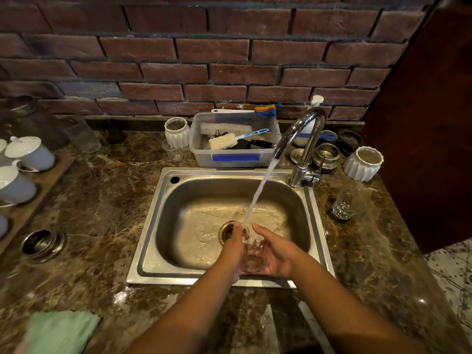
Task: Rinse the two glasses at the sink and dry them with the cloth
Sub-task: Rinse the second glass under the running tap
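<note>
Glass (252,251) sits under the stream (258,195) at the sink's (148,233) six o'clock. Left hand (235,249) and right hand (274,254) clamp it, fingers curled.

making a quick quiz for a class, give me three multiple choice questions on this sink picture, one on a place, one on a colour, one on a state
1. Where does the other glass stand?
A: on the counter, right of the sink
B: left of the sink
C: inside the sink

2. What colour is the cloth?
A: red
B: pale green
C: black

3. What is the tap doing?
A: off
B: running in a full stream
C: only dripping

Answers:
1 A, it stands alone on the counter beside the sink's right rim.
2 B, the cloth at the lower left is mint green.
3 B, a white stream reaches the held glass, gripped by the left hand and right hand.
</note>
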Demonstrator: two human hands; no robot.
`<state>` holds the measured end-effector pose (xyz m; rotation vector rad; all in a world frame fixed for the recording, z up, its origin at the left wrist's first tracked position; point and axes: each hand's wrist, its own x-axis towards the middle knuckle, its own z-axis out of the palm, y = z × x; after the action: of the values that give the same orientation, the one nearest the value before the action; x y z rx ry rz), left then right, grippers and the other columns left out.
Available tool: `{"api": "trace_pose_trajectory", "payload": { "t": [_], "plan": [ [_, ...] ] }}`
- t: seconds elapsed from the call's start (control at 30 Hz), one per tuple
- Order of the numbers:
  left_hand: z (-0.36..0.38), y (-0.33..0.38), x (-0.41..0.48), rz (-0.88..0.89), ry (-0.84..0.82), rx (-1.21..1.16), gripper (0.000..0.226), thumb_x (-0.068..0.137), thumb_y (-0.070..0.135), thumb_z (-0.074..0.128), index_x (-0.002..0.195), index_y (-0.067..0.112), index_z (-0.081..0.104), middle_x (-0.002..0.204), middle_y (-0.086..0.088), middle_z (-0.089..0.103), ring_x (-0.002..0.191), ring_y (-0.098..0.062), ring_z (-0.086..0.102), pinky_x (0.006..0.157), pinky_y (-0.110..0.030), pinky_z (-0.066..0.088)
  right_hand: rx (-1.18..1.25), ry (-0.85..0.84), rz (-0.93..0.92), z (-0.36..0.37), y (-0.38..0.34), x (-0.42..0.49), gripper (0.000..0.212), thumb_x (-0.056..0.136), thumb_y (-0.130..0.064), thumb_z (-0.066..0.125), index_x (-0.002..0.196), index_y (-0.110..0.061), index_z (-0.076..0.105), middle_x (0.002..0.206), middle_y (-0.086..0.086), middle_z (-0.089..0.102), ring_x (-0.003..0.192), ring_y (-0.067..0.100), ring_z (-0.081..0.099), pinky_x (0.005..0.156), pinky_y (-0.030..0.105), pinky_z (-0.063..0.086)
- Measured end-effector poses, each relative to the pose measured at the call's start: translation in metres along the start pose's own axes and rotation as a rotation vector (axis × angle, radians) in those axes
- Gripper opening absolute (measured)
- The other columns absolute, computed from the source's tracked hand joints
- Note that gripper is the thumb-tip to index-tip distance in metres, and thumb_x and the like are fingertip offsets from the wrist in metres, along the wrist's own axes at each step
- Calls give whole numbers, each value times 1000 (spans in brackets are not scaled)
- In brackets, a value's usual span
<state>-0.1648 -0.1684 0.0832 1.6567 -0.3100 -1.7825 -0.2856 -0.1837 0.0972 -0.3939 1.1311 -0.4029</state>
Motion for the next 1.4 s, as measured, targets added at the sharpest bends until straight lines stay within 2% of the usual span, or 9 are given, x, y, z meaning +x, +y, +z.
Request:
{"api": "trace_pose_trajectory", "payload": {
  "t": [0.1, 0.3, 0.4, 0.53, 0.83, 0.93, 1.1, 1.3, 1.4],
  "plan": [
    [-3, 2, -8, 18, -9, -22, 67, 101, 66, 30, 125, 14, 65, 94, -17, 79, 84, -33, 77, 76, -44, 62, -7, 31, 6, 9, -4, -15, 39, 88, -45, 67, 96, -7, 71, 101, 25, 72, 96, 41, 68, 98, 55, 50],
    [-3, 6, -31, 49, -29, -37, 64, 101, 65, 32, 114, 11, 65, 78, -14, 79, 68, -29, 77, 61, -35, 60, -45, 9, 12, 13, -3, -22, 61, 81, -52, 72, 119, -4, 67, 101, 21, 74, 88, 34, 73, 78, 43, 61],
    [-2, 4, -38, 61, -43, -31, 65, 100, 66, 33, 117, 11, 64, 85, -16, 79, 75, -32, 78, 65, -39, 62, -55, -8, -12, 12, -1, -28, 60, 82, -52, 71, 120, -5, 67, 103, 19, 74, 89, 33, 73, 77, 42, 61],
    [-7, -5, -40, 61, -100, -59, 74, 96, 73, 33, 124, 12, 63, 103, -21, 77, 96, -38, 75, 92, -56, 57, -114, -28, -78, 7, 2, -33, 62, 79, -49, 77, 125, -9, 65, 113, 18, 73, 102, 36, 71, 90, 48, 58],
    [-15, -31, -55, -38, -175, -438, 63, 101, 57, 40, 130, 4, 59, 116, -27, 72, 110, -44, 68, 95, -63, 52, -492, 101, -435, 8, 11, -49, 76, 49, -34, 90, 111, -12, 51, 103, 10, 63, 93, 26, 66, 92, 56, 55],
    [-11, -30, -60, -54, -214, -503, 59, 102, 52, 46, 128, 2, 62, 116, -26, 72, 112, -41, 68, 89, -55, 56, -656, 119, -517, 7, 8, -59, 68, 62, -28, 88, 117, -18, 50, 103, 4, 60, 93, 18, 62, 89, 49, 56],
    [-6, -32, -58, 12, -208, -383, 60, 100, 55, 47, 129, 5, 62, 119, -22, 72, 111, -38, 67, 93, -51, 55, -1051, -8, -551, 0, -19, -79, 86, 80, -19, 79, 149, -32, 29, 111, 0, 52, 102, 14, 56, 86, 28, 53],
    [2, -39, -59, 112, -191, -130, 36, 101, 49, 48, 119, 20, 59, 120, -19, 69, 108, -39, 70, 94, -59, 55, -1508, -55, -397, -8, -43, -87, 72, 76, -19, 81, 133, -33, 39, 112, 2, 52, 104, 22, 55, 82, 34, 51],
    [11, -48, -55, 189, -142, 151, 43, 101, 51, 50, 116, 13, 63, 115, -16, 69, 107, -33, 69, 86, -48, 60, -1620, -16, -342, -23, -39, -86, 75, 73, -17, 82, 132, -32, 38, 118, 3, 52, 108, 21, 54, 85, 35, 52]
  ]
}}
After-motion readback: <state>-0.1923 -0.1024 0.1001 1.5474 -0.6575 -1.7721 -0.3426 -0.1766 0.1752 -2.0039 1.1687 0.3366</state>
